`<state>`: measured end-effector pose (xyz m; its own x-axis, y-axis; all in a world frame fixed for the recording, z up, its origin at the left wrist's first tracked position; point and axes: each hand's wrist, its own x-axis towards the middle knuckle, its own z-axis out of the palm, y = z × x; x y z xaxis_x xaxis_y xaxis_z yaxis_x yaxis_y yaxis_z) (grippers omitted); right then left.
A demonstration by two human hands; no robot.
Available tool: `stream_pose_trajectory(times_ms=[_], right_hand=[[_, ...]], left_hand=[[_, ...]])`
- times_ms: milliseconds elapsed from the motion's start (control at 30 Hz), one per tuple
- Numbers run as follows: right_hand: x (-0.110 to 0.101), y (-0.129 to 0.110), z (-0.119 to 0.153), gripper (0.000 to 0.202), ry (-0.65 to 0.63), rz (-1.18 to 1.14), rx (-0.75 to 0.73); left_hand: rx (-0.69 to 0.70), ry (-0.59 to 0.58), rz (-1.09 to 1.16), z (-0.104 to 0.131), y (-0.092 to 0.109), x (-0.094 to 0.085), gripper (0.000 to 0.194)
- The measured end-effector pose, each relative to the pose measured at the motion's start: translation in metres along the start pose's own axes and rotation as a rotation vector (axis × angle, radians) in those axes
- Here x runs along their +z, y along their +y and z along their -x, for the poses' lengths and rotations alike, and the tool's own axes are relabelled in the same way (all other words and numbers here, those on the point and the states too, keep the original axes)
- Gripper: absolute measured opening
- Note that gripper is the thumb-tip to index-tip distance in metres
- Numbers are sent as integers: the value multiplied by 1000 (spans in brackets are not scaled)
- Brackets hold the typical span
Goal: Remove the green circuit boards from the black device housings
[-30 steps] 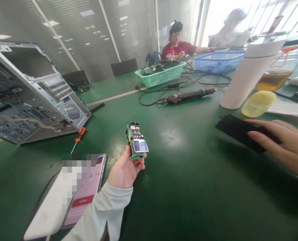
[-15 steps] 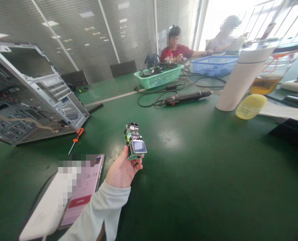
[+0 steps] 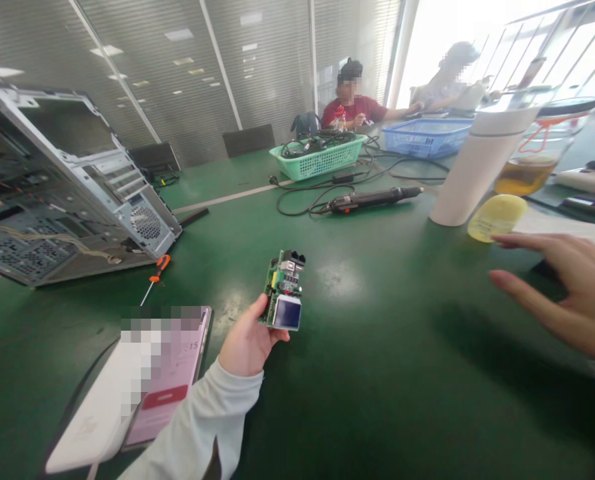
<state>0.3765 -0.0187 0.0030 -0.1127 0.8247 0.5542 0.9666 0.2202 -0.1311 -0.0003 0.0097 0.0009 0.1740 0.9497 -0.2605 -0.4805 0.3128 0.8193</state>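
My left hand [image 3: 250,340] grips a small green circuit board [image 3: 283,290] by its lower end, above the middle of the green table [image 3: 367,373]. A little dark screen faces up near the thumb, and black and silver connectors sit at the board's far end. At the right edge, my right hand [image 3: 567,287] hangs over the table with thumb and fingers apart and nothing between them. Its fingertips are near a yellow oval object [image 3: 497,217].
An opened computer case [image 3: 77,193] stands at left, an orange screwdriver [image 3: 158,270] beside it. Nearer lie a white power bank [image 3: 97,413] and a phone [image 3: 172,373]. Beyond are a black electric screwdriver [image 3: 372,199], green basket [image 3: 322,162], blue basket [image 3: 425,139], white bottle [image 3: 477,167] and two people.
My right hand has come into view from the right. My left hand has shifted slightly right with the board, which has turned so its screen looks darker.
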Motion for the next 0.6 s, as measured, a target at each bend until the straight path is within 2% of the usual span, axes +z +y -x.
stream_pose_trajectory(times_ms=[67, 133, 233, 300, 367, 433, 600], right_hand=[[6, -46, -16, 51, 27, -142, -148], [15, -85, -28, 47, -43, -292, -228], [27, -130, -40, 56, -189, -495, -330], [33, -152, -45, 66, -248, -606, -388], [35, -165, -49, 68, -281, -668, -400], [36, -171, -50, 60, -291, -672, -379], [37, -168, -47, 47, -226, -641, -420]], left_hand=[[9, 7, -21, 3, 0, 3, 15], [30, 5, -73, 6, 0, 6, 17], [79, -16, -240, 7, -1, 7, 27], [123, -38, -376, 5, -2, 4, 32], [160, -45, -471, 3, -3, 1, 35], [182, -35, -517, 1, -3, -1, 38], [172, -63, -649, 6, 0, 5, 38]])
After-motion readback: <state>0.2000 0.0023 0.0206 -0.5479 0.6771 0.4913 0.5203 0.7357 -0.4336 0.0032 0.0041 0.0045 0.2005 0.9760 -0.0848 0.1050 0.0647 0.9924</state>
